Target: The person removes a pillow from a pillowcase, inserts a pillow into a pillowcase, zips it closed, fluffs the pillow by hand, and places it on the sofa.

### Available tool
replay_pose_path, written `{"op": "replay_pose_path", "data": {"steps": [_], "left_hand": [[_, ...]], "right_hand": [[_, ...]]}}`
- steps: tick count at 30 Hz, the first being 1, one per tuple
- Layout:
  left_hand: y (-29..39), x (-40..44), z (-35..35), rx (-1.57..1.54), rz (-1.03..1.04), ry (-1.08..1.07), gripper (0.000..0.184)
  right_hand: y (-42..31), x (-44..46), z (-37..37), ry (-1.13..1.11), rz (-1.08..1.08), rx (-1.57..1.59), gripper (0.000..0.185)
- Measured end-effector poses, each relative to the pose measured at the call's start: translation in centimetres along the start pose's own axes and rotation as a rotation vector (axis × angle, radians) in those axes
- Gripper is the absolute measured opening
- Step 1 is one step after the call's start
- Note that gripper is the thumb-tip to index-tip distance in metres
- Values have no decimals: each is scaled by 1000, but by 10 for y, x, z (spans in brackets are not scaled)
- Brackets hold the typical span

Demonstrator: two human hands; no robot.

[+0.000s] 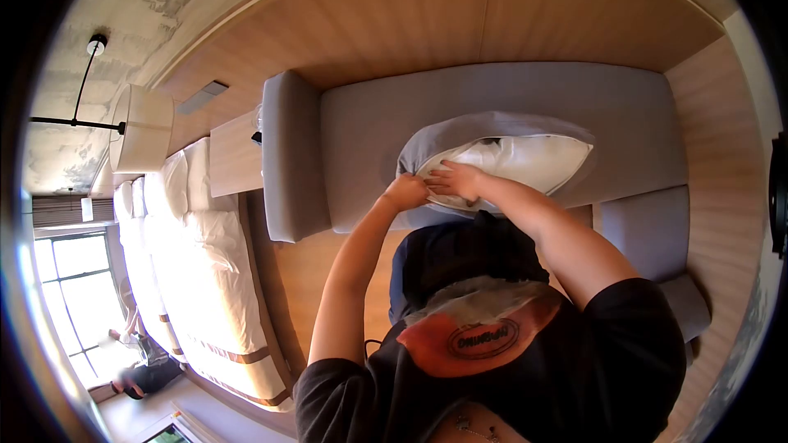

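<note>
A grey cushion cover [484,124] lies on the grey sofa with its zipped opening spread wide. The white cushion insert [533,160] shows through that opening. At the left corner, my left hand [408,191] is closed on the edge of the cushion cover. Right beside it, my right hand [457,180] lies with its fingers spread on the white insert near the same corner. The two hands nearly touch. A small dark spot shows at the upper edge of the insert; I cannot make out what it is.
The grey sofa [369,107] stands against a wood-panelled wall [394,16], with a grey armrest [291,156] at its left. A grey seat [644,230] is at the right. Left are a side cabinet [234,156], a white bed [205,279], a lamp [141,130] and a person [148,369] by the window.
</note>
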State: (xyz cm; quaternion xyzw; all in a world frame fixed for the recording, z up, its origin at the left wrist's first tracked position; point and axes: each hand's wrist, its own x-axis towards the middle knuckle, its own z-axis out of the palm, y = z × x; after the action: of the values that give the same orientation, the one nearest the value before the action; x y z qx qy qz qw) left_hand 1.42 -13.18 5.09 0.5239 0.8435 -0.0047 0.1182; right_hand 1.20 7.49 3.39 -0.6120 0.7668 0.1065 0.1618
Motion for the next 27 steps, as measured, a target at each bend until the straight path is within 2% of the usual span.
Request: {"op": "replay_pose_path", "data": {"steps": [3,4,7,8,11,14,17,19,21,24,27], "left_hand": [[13,-2,-2,-55,6,82,27],[18,0,2,-73,36,122,27],[36,5,8,-107,106,263,28],[47,6,-8,-100,116,323,28],[75,8,-25,-222,129,475,30],[98,1,-2,-261,125,368,31],[89,-1,12,-183,57,320,27],[72,-5,22,-209,-14,348,22],[57,-9,21,-232,-66,334,20],[49,-17,28,-281,-134,334,17],[56,-18,21,-393,-246,466,19]], "right_hand": [[1,15,7,-90,49,39,90],[-3,19,7,-203,126,103,81],[-11,34,16,-284,411,118,58],[-7,50,62,-162,515,238,52],[-1,36,76,20,716,484,55],[-8,32,79,198,887,735,59],[-39,71,162,284,740,510,58],[-44,74,149,147,640,450,53],[-31,60,63,-183,533,476,45],[-33,53,70,-36,405,662,27],[-43,29,69,582,589,1008,19]]}}
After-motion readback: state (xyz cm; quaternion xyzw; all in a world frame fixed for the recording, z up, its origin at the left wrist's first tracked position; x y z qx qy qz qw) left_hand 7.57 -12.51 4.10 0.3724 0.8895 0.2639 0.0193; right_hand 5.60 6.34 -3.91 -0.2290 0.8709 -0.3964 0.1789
